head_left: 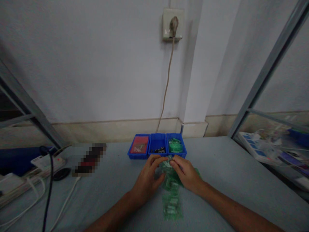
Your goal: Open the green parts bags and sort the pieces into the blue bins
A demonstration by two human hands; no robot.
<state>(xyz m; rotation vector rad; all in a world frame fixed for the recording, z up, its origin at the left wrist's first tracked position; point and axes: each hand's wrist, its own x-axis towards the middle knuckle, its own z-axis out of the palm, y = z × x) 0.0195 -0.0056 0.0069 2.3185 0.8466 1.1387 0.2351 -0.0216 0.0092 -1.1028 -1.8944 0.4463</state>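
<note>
Packets (171,185) of green plastic lie on the table (217,161) below the blue trays (138,156), top end pinched in the right hand (187,172); the left hand (149,176) curves half-open beside, its hold unclear. Pulling hard could tear one, spilling its contents.

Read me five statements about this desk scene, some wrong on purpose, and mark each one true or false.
1. The left hand and right hand are both at the green packets. True.
2. All the green packets lie on the wall side of the hands. False: some lie on the table, nearer the camera.
3. Small pieces lie in the middle blue compartment. True.
4. The left blue compartment holds only green things. False: a red item lies in it.
5. A plug sits in the wall socket. True.
</note>
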